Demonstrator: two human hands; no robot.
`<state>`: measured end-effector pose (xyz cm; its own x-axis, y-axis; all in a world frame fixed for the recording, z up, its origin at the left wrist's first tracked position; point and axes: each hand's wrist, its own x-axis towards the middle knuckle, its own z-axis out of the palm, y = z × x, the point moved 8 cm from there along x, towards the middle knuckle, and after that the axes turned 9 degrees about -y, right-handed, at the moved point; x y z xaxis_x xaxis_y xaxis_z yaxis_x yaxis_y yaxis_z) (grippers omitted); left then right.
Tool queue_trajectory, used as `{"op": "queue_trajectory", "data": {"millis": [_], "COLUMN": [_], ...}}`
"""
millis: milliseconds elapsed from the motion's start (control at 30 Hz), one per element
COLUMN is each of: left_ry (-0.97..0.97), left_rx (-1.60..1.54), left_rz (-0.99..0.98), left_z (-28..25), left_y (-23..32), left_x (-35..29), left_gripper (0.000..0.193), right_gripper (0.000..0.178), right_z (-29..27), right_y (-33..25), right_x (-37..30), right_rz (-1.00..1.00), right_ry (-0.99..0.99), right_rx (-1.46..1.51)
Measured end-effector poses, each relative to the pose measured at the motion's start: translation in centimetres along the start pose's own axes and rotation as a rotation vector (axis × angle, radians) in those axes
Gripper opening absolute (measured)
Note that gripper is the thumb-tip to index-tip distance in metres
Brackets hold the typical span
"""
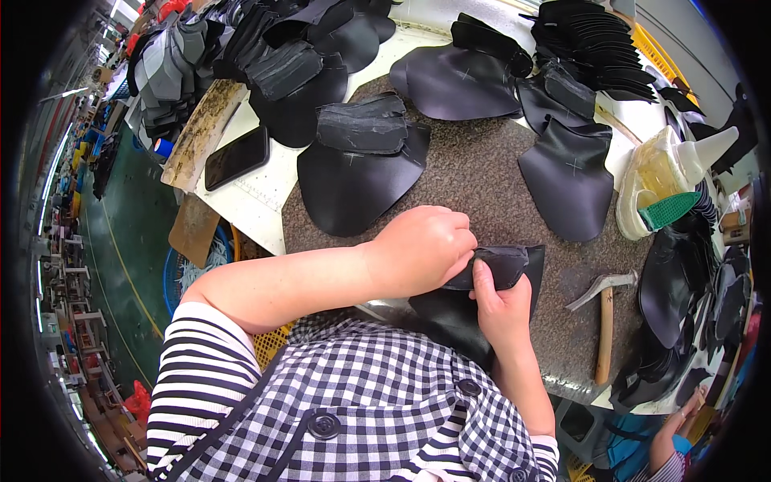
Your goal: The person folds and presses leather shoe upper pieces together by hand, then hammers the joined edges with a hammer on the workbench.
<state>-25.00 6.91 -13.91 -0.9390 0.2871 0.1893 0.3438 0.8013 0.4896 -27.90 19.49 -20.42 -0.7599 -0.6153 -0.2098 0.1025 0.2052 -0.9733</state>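
Note:
Close to my body, at the near edge of the work surface, I hold a black leather piece (451,312) with a dark folded strip (506,265) along its top. My right hand (504,309) grips it, thumb pressed on top of the strip and fingers hidden beneath. My left hand (430,247) is curled closed at the strip's left end, its fingertips pinching there; part of the pinch is hidden. Beyond my left forearm lies another black leather piece (357,189) with a similar strip on it. A cut black leather piece (572,181) rests further right.
A hammer (605,333) with a wooden handle lies to the right. Behind it stands a glue bottle (654,177) with a white nozzle. A black phone (237,159) sits on the left. Stacked black pieces (590,52) line the far side. Another person's arm (671,438) shows at lower right.

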Motion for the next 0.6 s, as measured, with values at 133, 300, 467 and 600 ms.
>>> {"op": "queue_trajectory", "data": {"millis": [133,300,467,600], "left_ry": [0.016,0.077,-0.012,-0.08], "left_rx": [0.05,0.074,-0.256,-0.377], "left_rz": [0.012,-0.098,-0.292,-0.186], "left_z": [0.1,0.6,0.9,1.0], "left_y": [0.6,-0.5,-2.6,-2.3], "left_x": [0.0,0.3,0.5,1.1], "left_gripper": [0.011,0.01,0.012,0.017], "right_gripper": [0.016,0.015,0.019,0.02], "right_z": [-0.1,0.1,-0.4,-0.5], "right_y": [-0.1,-0.3,0.1,0.0], "right_x": [-0.1,0.0,-0.2,-0.3], "right_rz": [-0.046,-0.161,0.001,0.084], "right_ry": [-0.008,0.016,-0.006,-0.015], "right_rx": [-0.035,-0.194,-0.114,0.011]}}
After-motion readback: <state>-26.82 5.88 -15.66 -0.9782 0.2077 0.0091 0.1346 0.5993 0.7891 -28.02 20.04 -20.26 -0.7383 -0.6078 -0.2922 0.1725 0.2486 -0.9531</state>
